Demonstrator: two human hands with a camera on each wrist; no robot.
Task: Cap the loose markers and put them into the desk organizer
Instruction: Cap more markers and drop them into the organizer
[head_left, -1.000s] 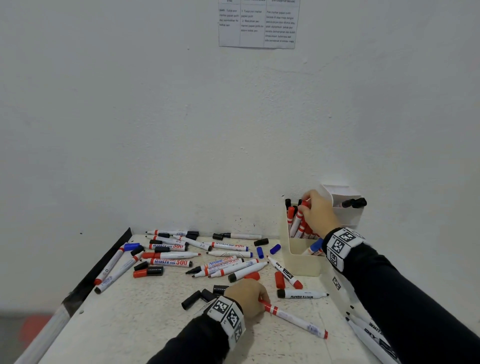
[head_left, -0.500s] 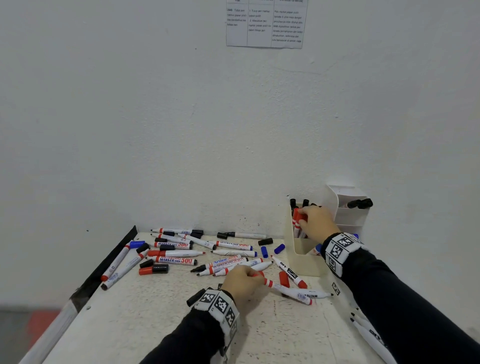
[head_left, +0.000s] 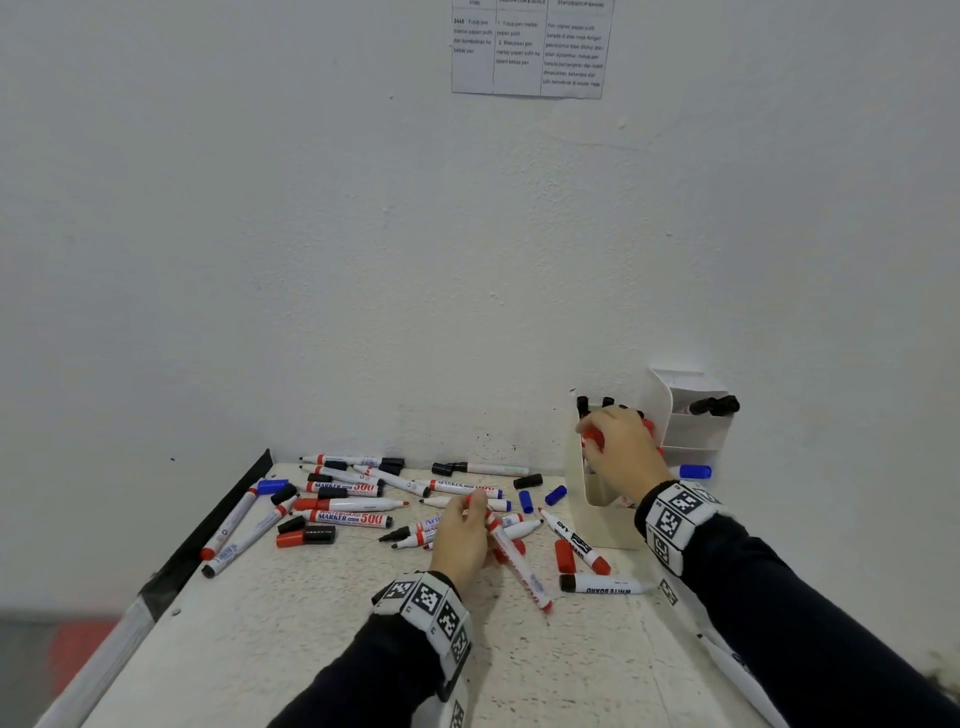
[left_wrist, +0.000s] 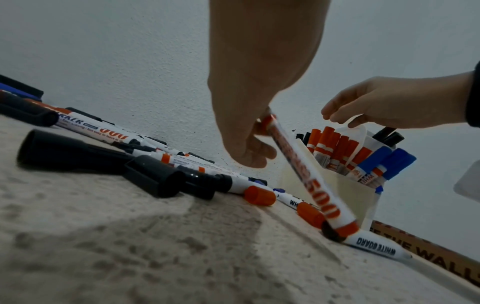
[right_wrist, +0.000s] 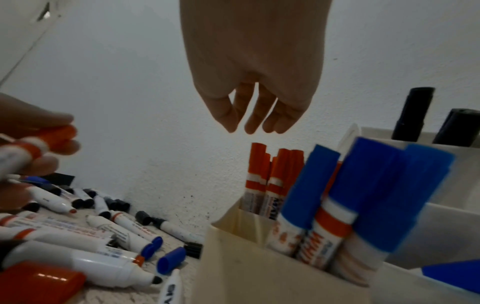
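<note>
Red and white, the marker (head_left: 511, 558) sits low in the middle of the head view, held by the left hand (head_left: 464, 535). The fingers (left_wrist: 255, 153) curl round its top end, and the red cap is on. Its other end points down toward the table (head_left: 311, 649), close to a black marker (head_left: 602, 585) lying flat there.

At the right of the head view stands the organizer (head_left: 605, 519), a pale box against the wall. The right hand (head_left: 623, 452) hangs just over it. In the right wrist view its fingers (right_wrist: 253, 115) point down, loose and a bit apart, with nothing in them. Right under them stand the red-capped markers (right_wrist: 270, 174) in the back part of the box. Blue-capped markers (right_wrist: 337, 195) stand in the front part. Two black ones (head_left: 717, 405) poke out of the white part on the far right.

Many more loose markers (head_left: 353, 504) lie across the middle of the table, near the wall. Some have no caps. Loose caps lie among them, like a red cap (head_left: 565, 556) and two blue caps (head_left: 540, 499) beside the box.

A paper (head_left: 527, 49) is stuck on the wall at the top.
</note>
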